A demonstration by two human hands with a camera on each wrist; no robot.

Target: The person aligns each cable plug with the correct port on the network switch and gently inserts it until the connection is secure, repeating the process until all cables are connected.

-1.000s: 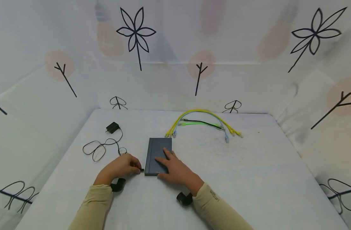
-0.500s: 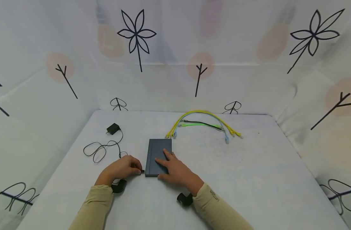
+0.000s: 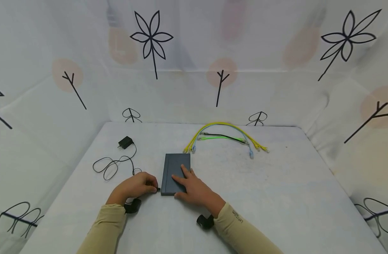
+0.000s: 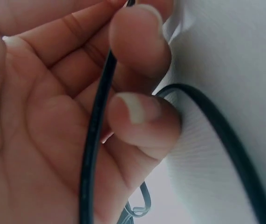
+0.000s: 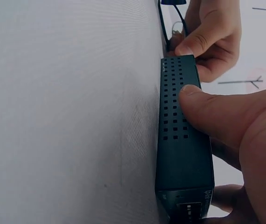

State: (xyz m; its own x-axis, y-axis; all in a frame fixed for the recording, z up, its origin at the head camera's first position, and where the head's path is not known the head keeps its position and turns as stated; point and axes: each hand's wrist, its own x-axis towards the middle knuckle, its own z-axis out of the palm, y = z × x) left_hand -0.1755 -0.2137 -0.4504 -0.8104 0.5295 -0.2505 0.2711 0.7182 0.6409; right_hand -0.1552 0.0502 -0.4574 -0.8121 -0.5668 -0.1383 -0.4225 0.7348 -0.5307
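Note:
A dark grey box like a network switch (image 3: 171, 169) lies flat on the table. In the right wrist view its near side (image 5: 174, 158) shows rows of vent holes and a port at one end. At the box's left side, my left hand (image 3: 137, 185) pinches the small black plug (image 3: 158, 189) of a power cord; how deep the plug sits is hidden. The black cord (image 4: 92, 140) runs across the palm in the left wrist view. My right hand (image 3: 195, 187) rests on the box with spread fingers over the top and the thumb against the near side.
A black power adapter (image 3: 125, 142) lies at the back left, its cord (image 3: 113, 161) looped loosely toward my left hand. Several network cables, including yellow ones (image 3: 224, 123) and a green one (image 3: 217, 138), are arched behind the box. Fabric walls surround the white table (image 3: 276, 197).
The whole head view has shifted slightly. Both hands keep their places, the left at the plug and the right on the box.

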